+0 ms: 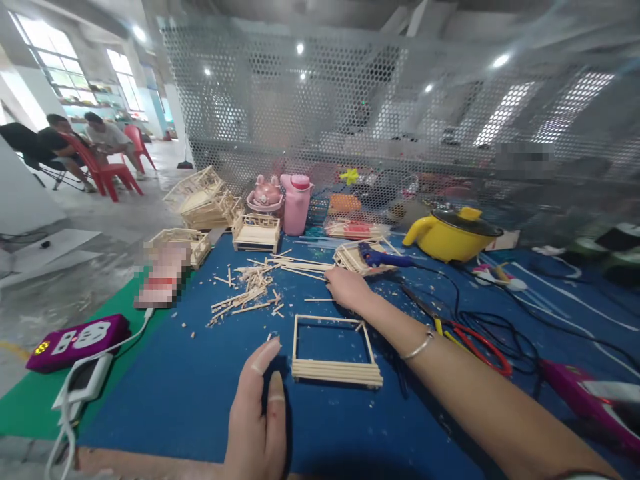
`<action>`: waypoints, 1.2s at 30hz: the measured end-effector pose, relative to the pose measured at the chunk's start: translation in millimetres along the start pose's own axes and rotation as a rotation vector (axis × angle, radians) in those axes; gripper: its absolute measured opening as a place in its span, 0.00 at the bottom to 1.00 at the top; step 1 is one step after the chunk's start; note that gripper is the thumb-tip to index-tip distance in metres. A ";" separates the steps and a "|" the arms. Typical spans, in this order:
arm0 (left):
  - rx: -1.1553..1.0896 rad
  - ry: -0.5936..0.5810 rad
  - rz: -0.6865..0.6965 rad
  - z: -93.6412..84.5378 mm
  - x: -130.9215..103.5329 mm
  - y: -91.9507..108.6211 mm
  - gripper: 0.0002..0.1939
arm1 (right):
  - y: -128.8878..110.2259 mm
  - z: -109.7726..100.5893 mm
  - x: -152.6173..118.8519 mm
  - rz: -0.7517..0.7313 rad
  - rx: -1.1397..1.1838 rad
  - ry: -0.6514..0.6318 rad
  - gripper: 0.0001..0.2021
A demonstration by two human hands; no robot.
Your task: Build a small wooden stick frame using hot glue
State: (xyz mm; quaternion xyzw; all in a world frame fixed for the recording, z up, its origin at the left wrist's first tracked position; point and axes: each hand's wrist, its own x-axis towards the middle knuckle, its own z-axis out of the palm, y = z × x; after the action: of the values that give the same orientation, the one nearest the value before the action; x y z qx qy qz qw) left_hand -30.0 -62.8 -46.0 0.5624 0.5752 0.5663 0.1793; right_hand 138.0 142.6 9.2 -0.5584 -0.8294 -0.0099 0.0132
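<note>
Blue felt covers the worktop (200,393), littered with wood chips and offcuts. Near its middle lies a square frame of thin wooden sticks (334,350), flat on the felt, its near side built up from several sticks laid side by side.

The right hand (346,288) reaches across above the frame's far right corner, palm down and fingers curled together over the felt; whether anything is pinched under them cannot be told. A thin silver bangle (419,346) circles that wrist. Just beyond the fingertips, long loose wooden sticks (300,265) lie spread on the felt, and to their left sits a scattered heap of short stick offcuts (247,293).

The left hand (260,417) rests low at the near edge, fingers straight and lightly apart, holding nothing, its fingertips just left of the frame's near left corner.

Right of the right hand, a blue glue gun (383,258) lies on a small stick platform, its black cord trailing towards red-handled pliers (480,343). Further back stand a yellow pot with a dark lid (453,235), a pink jug (296,203) and several finished stick-built boxes (256,233). At the left edge a purple power strip (75,340) sits on a green mat (30,407). Behind everything runs a perforated metal screen (350,100), and people sit on red chairs (107,170) far off at the left.
</note>
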 end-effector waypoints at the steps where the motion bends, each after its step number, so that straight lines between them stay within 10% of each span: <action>1: -0.009 0.026 0.005 -0.6 0.1 0.2 0.17 | -1.0 3.7 5.5 0.005 -0.008 -0.011 0.09; 9: 0.024 -0.032 0.193 -7.7 7.7 -4.2 0.10 | -5.2 -12.8 -12.8 0.011 0.068 0.080 0.11; 18: 0.059 -0.044 0.106 -10.5 7.6 -2.3 0.11 | 23.1 -39.5 -112.4 0.044 0.688 0.218 0.14; 26: -0.373 -0.079 -0.269 -3.5 -0.7 12.9 0.19 | 10.4 -15.6 -198.6 0.334 1.760 -0.032 0.12; 31: -0.878 -0.330 -0.627 2.3 -1.9 42.0 0.31 | -9.0 -13.9 -206.9 0.306 1.900 0.088 0.13; 36: -0.997 -0.375 -0.668 1.2 -4.7 51.2 0.31 | -18.2 -13.4 -204.8 0.229 1.869 0.198 0.14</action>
State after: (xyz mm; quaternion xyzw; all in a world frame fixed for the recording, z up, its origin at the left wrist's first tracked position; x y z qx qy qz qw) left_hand -4.9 -80.3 -4.8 0.2909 0.3456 0.5717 0.6849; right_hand 198.3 -54.3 15.8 -0.3963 -0.4367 0.6127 0.5262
